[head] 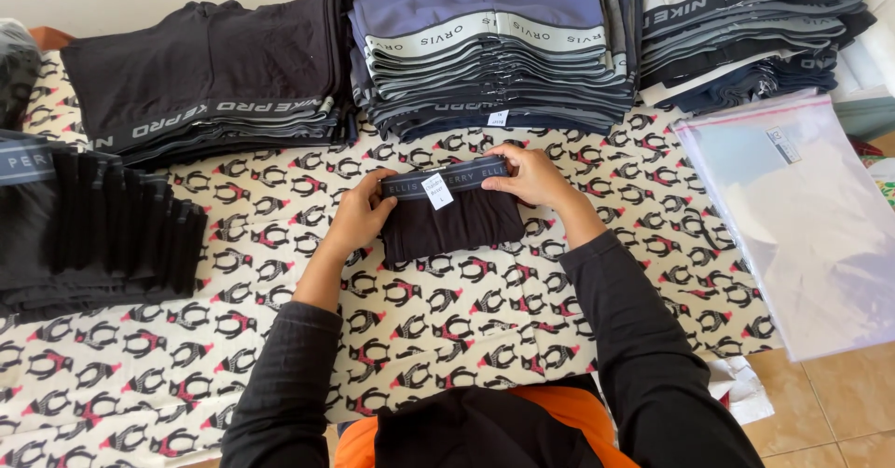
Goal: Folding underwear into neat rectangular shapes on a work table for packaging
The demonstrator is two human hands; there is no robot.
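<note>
Head view: both forearms are seen reaching forward from the bottom edge, sleeved in dark knit fabric, elbows spread, wrists angled inward toward one folded garment.

The left hand [357, 221] is curled against the left edge of the folded dark underwear [450, 212]; its fingers are bent and closed on the fabric at the waistband corner. The right hand [531, 177] is laid on the upper right corner, thumb and fingertips pinched over the waistband, the rest of the hand lightly arched. Neither hand is spread flat.

The garment is folded into a compact rectangle, soft matte black cloth topped by a grey-blue elastic band, with a small white paper tag [436, 189] sitting on the band. It lies flat on the patterned cloth [447, 328], near the middle, just in front of the central stack.

The cloth is cream with rows of small black-and-red penguin figures, slightly wrinkled.

Noted around it: a black folded stack [210, 72] at upper left; a tall stack [489, 44] of blue and grey pieces with pale waistbands directly behind the hands; a grey and navy stack [746, 25] at upper right; a fanned row of black pieces [93, 226] at far left. A clear plastic bag [802, 216], glossy and creased, lies at right, partly over tan floor tiles [830, 403].
</note>
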